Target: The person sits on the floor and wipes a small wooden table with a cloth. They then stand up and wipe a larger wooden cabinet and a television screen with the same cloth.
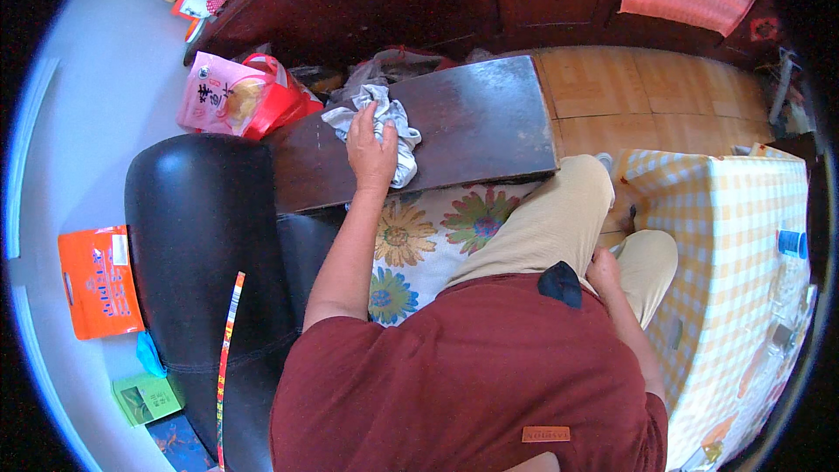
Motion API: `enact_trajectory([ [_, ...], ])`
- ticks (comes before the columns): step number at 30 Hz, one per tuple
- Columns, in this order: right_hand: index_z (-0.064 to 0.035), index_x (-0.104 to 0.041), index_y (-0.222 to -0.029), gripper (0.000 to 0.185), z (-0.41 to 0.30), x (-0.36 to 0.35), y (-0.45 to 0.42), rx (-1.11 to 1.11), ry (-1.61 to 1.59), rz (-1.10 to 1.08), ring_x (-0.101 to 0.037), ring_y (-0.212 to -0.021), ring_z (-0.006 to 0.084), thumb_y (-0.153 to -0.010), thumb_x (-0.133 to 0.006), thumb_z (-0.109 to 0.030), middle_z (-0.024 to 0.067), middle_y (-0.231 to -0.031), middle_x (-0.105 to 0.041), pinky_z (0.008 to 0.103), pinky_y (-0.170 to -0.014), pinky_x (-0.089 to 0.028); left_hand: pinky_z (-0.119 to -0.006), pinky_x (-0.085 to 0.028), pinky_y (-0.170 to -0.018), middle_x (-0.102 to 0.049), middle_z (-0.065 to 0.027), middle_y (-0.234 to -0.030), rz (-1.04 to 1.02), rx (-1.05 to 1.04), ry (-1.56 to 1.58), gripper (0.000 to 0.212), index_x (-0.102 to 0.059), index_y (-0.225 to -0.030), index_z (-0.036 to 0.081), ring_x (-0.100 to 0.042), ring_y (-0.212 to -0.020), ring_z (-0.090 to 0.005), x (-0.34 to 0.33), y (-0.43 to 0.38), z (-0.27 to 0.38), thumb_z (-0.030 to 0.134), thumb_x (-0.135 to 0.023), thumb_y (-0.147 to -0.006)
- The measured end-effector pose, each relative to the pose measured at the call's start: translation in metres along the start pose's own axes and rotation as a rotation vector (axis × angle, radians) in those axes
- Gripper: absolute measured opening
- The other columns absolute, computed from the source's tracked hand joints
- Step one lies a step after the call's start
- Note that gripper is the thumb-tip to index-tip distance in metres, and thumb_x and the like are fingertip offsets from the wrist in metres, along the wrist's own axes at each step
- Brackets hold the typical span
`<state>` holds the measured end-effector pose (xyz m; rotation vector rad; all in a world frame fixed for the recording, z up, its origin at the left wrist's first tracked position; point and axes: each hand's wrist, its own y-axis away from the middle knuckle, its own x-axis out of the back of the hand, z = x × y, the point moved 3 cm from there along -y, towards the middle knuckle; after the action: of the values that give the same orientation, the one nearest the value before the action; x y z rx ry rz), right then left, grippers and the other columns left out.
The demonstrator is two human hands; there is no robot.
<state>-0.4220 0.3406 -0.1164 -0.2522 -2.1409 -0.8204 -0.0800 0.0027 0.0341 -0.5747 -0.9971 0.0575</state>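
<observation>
My left hand (372, 152) lies palm down on a crumpled pale grey-white cloth (401, 167), its fingers bunched over the fabric and the thumb on the right. Beneath the cloth is a dark brown wooden top (482, 118) with a worn, shiny surface. Its front edge runs beside a flower-patterned seat cover (403, 233). My right hand (603, 270) rests low between my thighs, close to the beige trousers (544, 216). Its fingers are mostly hidden, so whether it holds anything cannot be seen. A black piece of fabric (560, 285) shows at my shirt's hem.
A black leather-like backrest (203, 223) stands at left, a patterned strip (226, 360) lying on it. A pink food packet (219, 95) and a red bag (288, 105) sit behind the wooden top. At right is a table with a checked cloth (747, 223). Dark red cabinets (426, 0) line the back.
</observation>
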Motion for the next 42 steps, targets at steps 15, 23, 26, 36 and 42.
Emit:
enact_trajectory([
  [15, -0.0031, -0.065, -0.093, 0.022, 0.018, -0.015, -0.006, 0.063, 0.006, 0.033, -0.063, -0.082, 0.0426, -0.078, -0.056, -0.016, 0.0262, -0.083, -0.064, 0.0511, -0.073, -0.049, -0.042, -0.042, -0.095, -0.057, -0.0206, -0.124, 0.072, 0.441, -0.326, 0.045, -0.053, -0.128, 0.005, -0.053, -0.113, -0.0366, 0.095, 0.029, -0.134, 0.027, -0.053, -0.089],
  [23, -0.0019, -0.065, -0.092, 0.022, 0.008, -0.011, -0.007, 0.014, 0.017, -0.027, -0.062, -0.083, 0.0429, -0.076, -0.055, -0.013, 0.0266, -0.087, -0.064, 0.0509, -0.073, -0.049, -0.044, -0.04, -0.095, -0.058, -0.022, -0.119, 0.183, 0.346, -0.27, 0.042, -0.054, -0.124, 0.003, -0.052, -0.111, -0.0382, 0.058, 0.024, -0.118, 0.022, -0.057, -0.086],
  [26, -0.0022, -0.065, -0.092, 0.022, 0.007, -0.008, -0.005, 0.021, 0.025, -0.025, -0.062, -0.084, 0.0427, -0.077, -0.055, -0.014, 0.0261, -0.087, -0.064, 0.0506, -0.074, -0.049, -0.043, -0.04, -0.096, -0.057, -0.0203, -0.118, 0.084, 0.196, -0.108, 0.041, -0.053, -0.123, 0.003, -0.052, -0.111, -0.0379, 0.031, 0.011, -0.068, 0.018, -0.059, -0.085],
  [36, -0.003, -0.066, -0.091, 0.023, 0.004, -0.002, -0.002, -0.025, 0.075, -0.039, -0.063, -0.085, 0.0422, -0.078, -0.054, -0.016, 0.0268, -0.088, -0.064, 0.0496, -0.075, -0.05, -0.043, -0.04, -0.097, -0.056, -0.0188, -0.122, -0.061, -0.063, 0.01, 0.042, -0.052, -0.125, 0.007, -0.051, -0.114, -0.0367, -0.02, -0.016, 0.024, 0.02, -0.059, -0.085],
  [42, -0.002, -0.066, -0.089, 0.021, 0.01, -0.008, -0.003, 0.001, 0.049, -0.012, -0.063, -0.083, 0.0427, -0.078, -0.054, -0.016, 0.0269, -0.086, -0.063, 0.0504, -0.073, -0.05, -0.041, -0.042, -0.096, -0.056, -0.0182, -0.121, -0.098, -0.033, -0.033, 0.043, -0.052, -0.125, 0.007, -0.053, -0.112, -0.0357, 0.003, -0.013, -0.005, 0.021, -0.059, -0.085],
])
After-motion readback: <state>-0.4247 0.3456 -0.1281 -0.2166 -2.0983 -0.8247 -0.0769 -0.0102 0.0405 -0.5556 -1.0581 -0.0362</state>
